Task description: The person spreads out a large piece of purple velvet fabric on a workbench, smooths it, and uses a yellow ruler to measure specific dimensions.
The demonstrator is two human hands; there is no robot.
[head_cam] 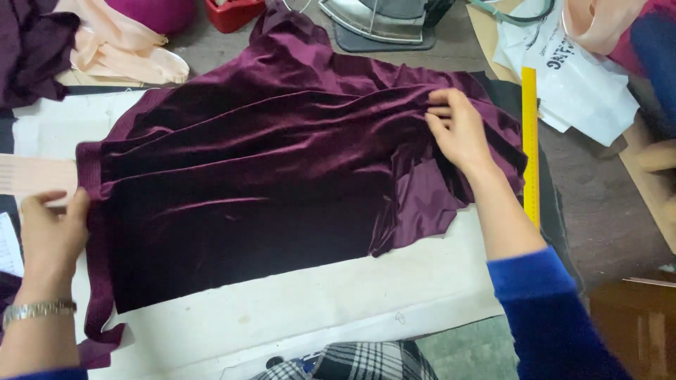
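Centrally, the velvet (267, 176) lay spread on the white table (317, 302). Left hand (53, 232) pinched its ribbed left edge between thumb and fingers. Right hand (458, 130), fingers together, gripped a fold at the far right, beside the yellow ruler (530, 141).

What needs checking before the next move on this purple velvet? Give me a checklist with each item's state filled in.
1. Left hand grips the left edge of the purple velvet fabric: ok.
2. Right hand has hold of a fold on the right side: ok, fingers pinch it.
3. Fabric lies flat: not ok, long folds run across it and the right corner is bunched.
4. Fabric rests on the white padded board: ok for the lower part; the top runs past it.
5. Yellow ruler within reach: ok, just right of the right hand.
6. Layers aligned underneath: cannot tell.
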